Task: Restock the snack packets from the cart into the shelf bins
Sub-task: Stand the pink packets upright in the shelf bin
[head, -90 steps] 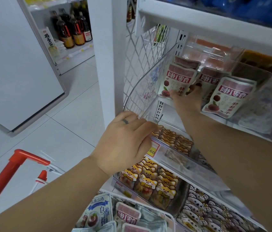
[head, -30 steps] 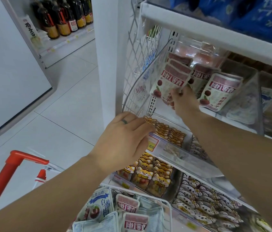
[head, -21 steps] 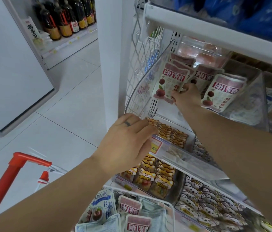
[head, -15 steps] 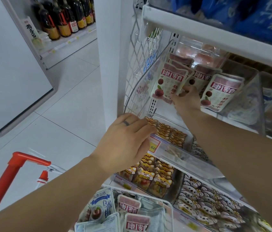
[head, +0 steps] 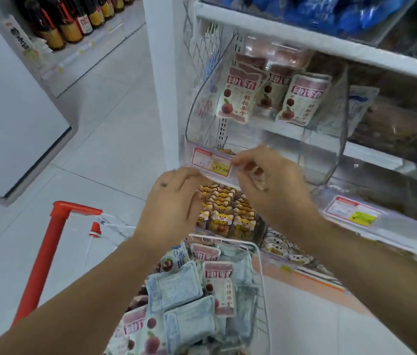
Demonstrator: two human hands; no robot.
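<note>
**Both hands at the bin's front edge**

Head view: In the middle of the frame, both hands are meeting at the front lip of the clear bin. The left hand is resting against the lip just under the price tag, its fingers curled loosely and holding nothing that can be made out. The right hand is pinching the right end of the tag strip between thumb and fingers; no packet is sitting in either hand. Above them, in the upper middle, red-and-white packets are standing upright in the bin, leaning back in rows. At the bottom centre, the cart is holding more packets, pale blue and red-topped ones heaped together, with its red handle rising at lower left. Between the hands, yellow snack packs are showing on the lower shelf.
</note>
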